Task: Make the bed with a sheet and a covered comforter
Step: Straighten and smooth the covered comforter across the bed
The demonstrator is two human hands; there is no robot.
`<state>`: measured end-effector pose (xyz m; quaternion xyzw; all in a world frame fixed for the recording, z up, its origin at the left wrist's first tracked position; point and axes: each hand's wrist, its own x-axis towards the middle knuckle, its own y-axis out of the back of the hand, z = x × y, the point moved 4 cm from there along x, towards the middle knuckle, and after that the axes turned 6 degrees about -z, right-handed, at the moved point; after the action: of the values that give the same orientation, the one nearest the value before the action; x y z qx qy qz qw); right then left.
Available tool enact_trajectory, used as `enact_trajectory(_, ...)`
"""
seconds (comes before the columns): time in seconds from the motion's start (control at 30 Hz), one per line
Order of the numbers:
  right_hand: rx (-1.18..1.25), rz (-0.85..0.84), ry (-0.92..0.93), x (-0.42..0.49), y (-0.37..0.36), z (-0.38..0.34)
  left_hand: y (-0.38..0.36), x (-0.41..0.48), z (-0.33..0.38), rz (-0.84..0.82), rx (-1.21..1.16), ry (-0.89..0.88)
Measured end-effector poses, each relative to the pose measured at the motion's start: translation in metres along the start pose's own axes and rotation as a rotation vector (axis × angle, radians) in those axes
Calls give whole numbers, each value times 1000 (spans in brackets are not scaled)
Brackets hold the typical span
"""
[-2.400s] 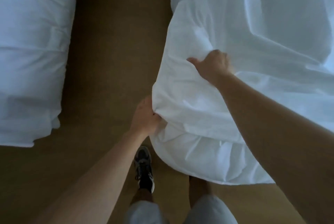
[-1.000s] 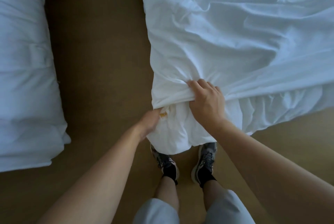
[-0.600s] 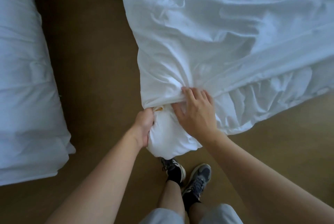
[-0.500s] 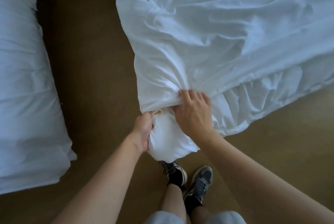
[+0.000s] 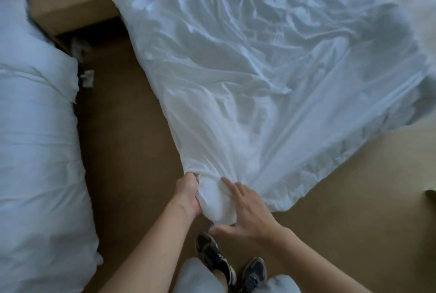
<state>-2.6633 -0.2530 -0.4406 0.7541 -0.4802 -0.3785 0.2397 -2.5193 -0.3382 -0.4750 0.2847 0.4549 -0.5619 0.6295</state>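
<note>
Head view: the covered comforter (image 5: pixel 259 80) lies rumpled on the floor (image 5: pixel 132 151). The left hand (image 5: pixel 187 192) grips its near corner and the right hand (image 5: pixel 247 207) rests spread against it. Bed-laying looks not yet done.

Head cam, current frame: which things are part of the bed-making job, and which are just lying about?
In use: white cover spread on the floor; comforter corner at its near end; left hand gripping that corner; right hand, fingers straight, against it.
Lying about: cardboard box; scraps near it; white bedding at left, untouched.
</note>
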Motion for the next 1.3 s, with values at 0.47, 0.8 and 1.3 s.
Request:
enact_trajectory(0.47,-91,576,-23,-20,152,-24,-51,-83,100,-71,214,-298)
enact_trajectory(0.8,23,569,-73,31,267,-19,-74,-101,149,401,1083,-939)
enact_trajectory(1.3,375,386,-166,199,396,86,-192,-55,230,557,1415,-989)
